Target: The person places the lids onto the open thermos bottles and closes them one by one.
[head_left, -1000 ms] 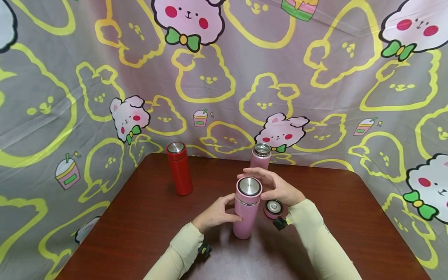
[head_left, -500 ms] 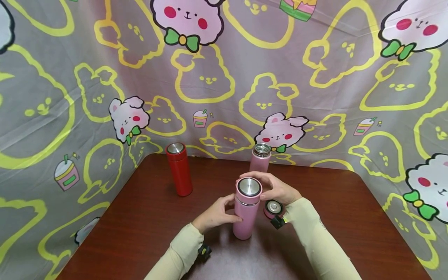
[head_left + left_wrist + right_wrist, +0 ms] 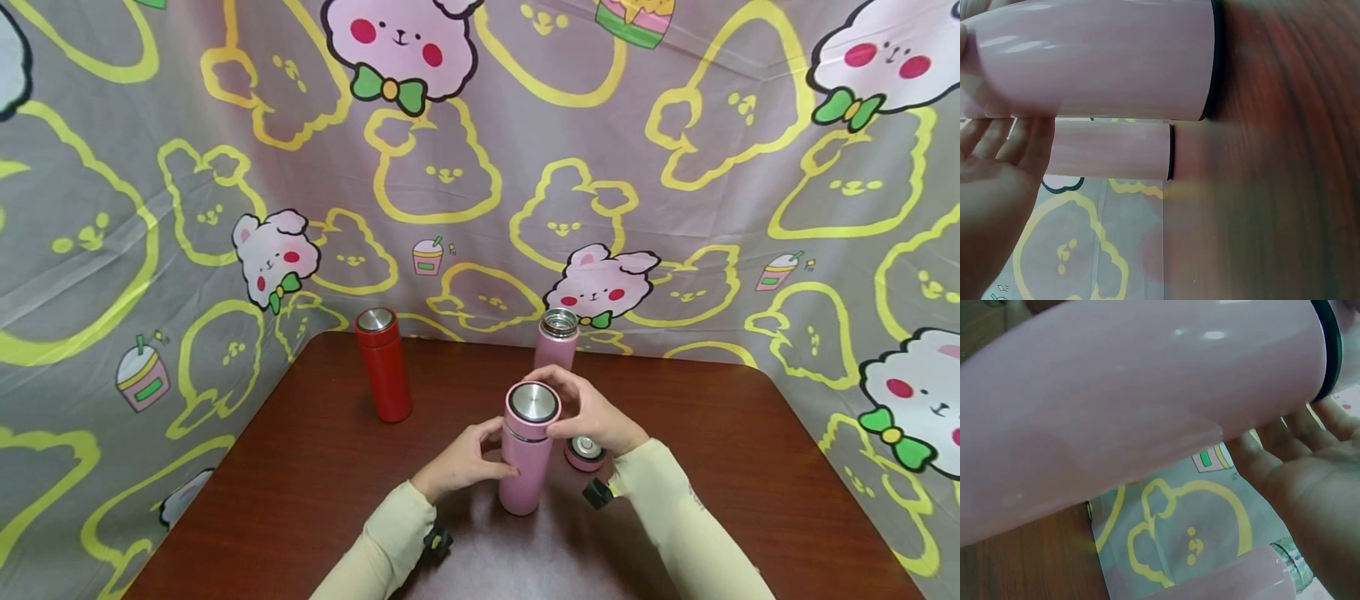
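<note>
A pink thermos stands upright near the middle of the table, its lid on top with a steel disc in the centre. My left hand holds the body from the left, with its thumb across the front. At the top, my right hand grips the lid, thumb in front and fingers round behind. A thin silver line shows below the lid beside that thumb. In the left wrist view, the left hand's fingers pass behind the thermos; the right wrist view shows the right hand's fingers along its upper end.
Behind stands a second pink thermos without a lid, its steel mouth showing. A loose pink lid lies upside down by the right hand. A red thermos with its lid on stands at the left. Printed cloth surrounds the brown table.
My right hand has turned round the lid, its thumb sliding left across the front and its wrist swinging slightly down. More of the silver line was visible before. The left hand keeps its hold.
</note>
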A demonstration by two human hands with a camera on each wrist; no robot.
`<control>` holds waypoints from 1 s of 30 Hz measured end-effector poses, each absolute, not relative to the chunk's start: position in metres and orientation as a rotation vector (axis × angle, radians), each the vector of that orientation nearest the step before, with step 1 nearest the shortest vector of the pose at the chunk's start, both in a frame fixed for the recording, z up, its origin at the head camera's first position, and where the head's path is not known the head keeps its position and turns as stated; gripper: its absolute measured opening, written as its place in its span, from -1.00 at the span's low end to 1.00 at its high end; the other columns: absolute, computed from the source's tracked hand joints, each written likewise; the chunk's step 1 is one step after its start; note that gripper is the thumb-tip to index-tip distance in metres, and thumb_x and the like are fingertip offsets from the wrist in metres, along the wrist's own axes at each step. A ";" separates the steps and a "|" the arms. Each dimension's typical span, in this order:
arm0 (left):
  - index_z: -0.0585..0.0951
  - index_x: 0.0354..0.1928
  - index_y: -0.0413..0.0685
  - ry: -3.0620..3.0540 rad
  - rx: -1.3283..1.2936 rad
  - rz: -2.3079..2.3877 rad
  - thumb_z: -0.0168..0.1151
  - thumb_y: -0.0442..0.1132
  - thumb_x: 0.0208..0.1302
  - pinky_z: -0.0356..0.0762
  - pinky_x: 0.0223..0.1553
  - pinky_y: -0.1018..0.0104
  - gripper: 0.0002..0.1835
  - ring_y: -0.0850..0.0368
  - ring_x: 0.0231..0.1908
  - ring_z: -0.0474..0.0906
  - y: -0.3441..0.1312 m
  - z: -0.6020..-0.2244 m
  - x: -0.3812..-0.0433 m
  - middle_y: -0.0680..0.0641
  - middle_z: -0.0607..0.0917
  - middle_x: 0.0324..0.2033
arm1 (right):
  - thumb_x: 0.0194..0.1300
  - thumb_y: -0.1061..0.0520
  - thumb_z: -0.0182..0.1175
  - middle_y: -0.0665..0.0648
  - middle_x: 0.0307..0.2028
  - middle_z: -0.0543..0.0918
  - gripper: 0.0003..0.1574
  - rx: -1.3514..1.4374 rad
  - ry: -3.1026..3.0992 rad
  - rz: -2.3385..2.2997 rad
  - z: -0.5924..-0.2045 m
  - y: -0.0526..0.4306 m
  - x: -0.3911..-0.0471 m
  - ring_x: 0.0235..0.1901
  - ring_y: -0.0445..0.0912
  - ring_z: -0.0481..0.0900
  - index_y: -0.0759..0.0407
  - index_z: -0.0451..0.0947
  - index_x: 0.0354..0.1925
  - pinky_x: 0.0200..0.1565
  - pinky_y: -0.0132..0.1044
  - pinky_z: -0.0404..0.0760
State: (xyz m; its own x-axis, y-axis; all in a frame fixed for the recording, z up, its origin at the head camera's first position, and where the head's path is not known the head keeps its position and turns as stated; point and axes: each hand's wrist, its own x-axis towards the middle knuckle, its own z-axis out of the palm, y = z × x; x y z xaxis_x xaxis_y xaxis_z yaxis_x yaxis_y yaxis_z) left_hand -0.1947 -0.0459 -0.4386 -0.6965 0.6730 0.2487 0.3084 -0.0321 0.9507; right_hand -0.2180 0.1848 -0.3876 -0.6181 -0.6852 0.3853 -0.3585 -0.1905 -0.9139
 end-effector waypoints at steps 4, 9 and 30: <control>0.38 0.23 -0.29 1.970 1.035 1.783 0.34 -0.48 0.06 0.40 0.10 -0.06 -0.37 0.12 0.05 0.50 -0.046 -0.440 -0.195 -0.18 0.56 0.06 | 0.06 0.17 0.37 0.20 0.00 0.57 -0.25 -1.164 1.909 -1.915 -0.389 0.183 -0.212 -0.03 -0.02 0.54 0.33 0.28 0.16 -0.03 -0.17 0.54; 0.39 0.22 -0.29 1.987 1.041 1.783 0.35 -0.46 0.06 0.42 0.09 -0.04 -0.37 0.11 0.05 0.51 -0.047 -0.441 -0.195 -0.18 0.57 0.05 | 0.04 0.17 0.39 0.16 -0.03 0.56 -0.26 -1.157 2.053 -1.939 -0.391 0.181 -0.206 -0.06 -0.04 0.54 0.33 0.29 0.12 -0.04 -0.21 0.50; 0.42 0.23 -0.17 2.068 1.033 1.740 0.40 -0.35 0.05 0.39 0.11 0.00 -0.36 0.13 0.10 0.48 -0.048 -0.463 -0.210 -0.07 0.56 0.08 | 0.24 0.22 -0.44 0.39 0.34 0.16 -0.25 -1.347 1.257 -1.931 -0.389 0.178 -0.221 0.35 0.17 0.12 0.48 -0.11 0.38 0.31 0.02 0.10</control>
State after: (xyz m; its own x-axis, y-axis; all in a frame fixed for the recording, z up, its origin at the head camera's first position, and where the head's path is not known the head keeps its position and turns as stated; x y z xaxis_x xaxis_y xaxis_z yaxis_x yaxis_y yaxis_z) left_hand -0.2098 -0.0478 -0.4629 -0.7182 0.6505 0.2470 0.3546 0.0368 0.9343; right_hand -0.2213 0.1777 -0.3892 -0.4087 -0.7790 0.4755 -0.1194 -0.4709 -0.8741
